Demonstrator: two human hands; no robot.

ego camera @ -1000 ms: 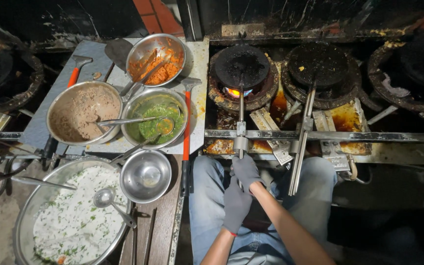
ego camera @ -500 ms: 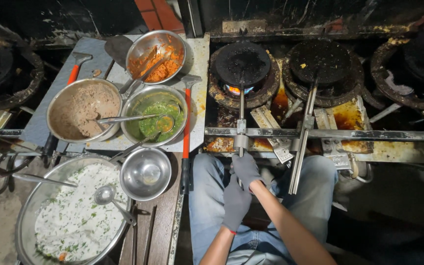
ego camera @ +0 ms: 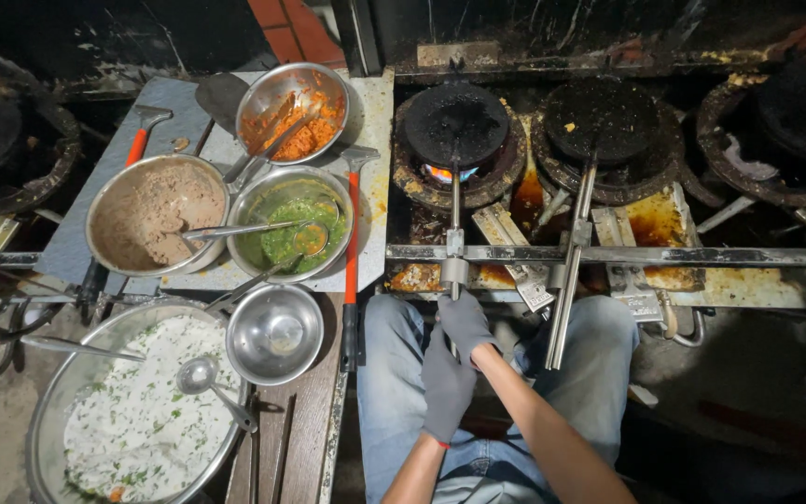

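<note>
2 gloved hands, left hand (ego camera: 447, 392) and right hand (ego camera: 465, 322), clamped on the closed iron's handle (ego camera: 454, 215) over a lit burner (ego camera: 450, 174); cooking underway, mould (ego camera: 456, 122) unopened.

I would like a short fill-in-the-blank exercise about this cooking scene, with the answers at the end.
1. Both hands, the right hand and the left hand, wear ____ gloves.
2. A flame shows under the ____ of the three dark round pans.
3. The bowl next to the orange-handled tool holds a ____ sauce.
4. The big pan at lower left holds a ____ mixture with green bits.

Answers: grey; leftmost; green; white
</note>
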